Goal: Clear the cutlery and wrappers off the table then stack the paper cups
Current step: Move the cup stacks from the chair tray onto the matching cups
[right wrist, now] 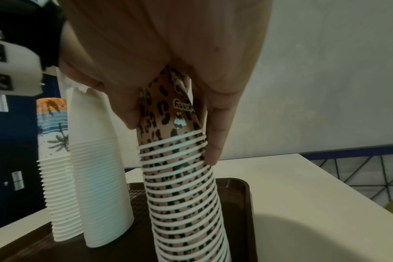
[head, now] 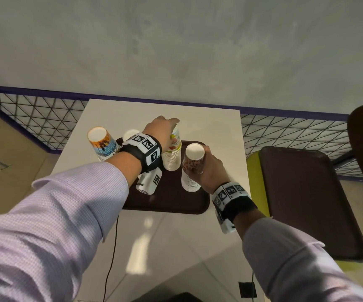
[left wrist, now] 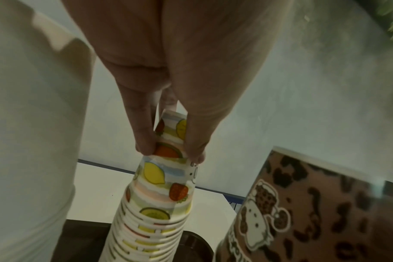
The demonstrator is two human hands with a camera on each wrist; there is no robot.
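Several stacks of upside-down paper cups stand on a dark brown tray (head: 167,199) on the white table (head: 219,127). My left hand (head: 163,129) reaches over the fruit-print stack (head: 173,155) and pinches its top cup (left wrist: 171,134) between fingers and thumb. My right hand (head: 206,168) grips the upper part of the leopard-print stack (head: 190,171), fingers curled round it (right wrist: 182,177). A palm-print stack (head: 102,144) and a plain white stack (right wrist: 96,159) stand at the tray's left; in the head view my left wrist partly hides the white one.
A second dark tray (head: 307,199) lies on a yellow-green chair to the right of the table. A black mesh railing (head: 45,118) runs behind the table, with a cardboard box (head: 1,160) at left. A black cable (head: 110,258) hangs below the table's near edge.
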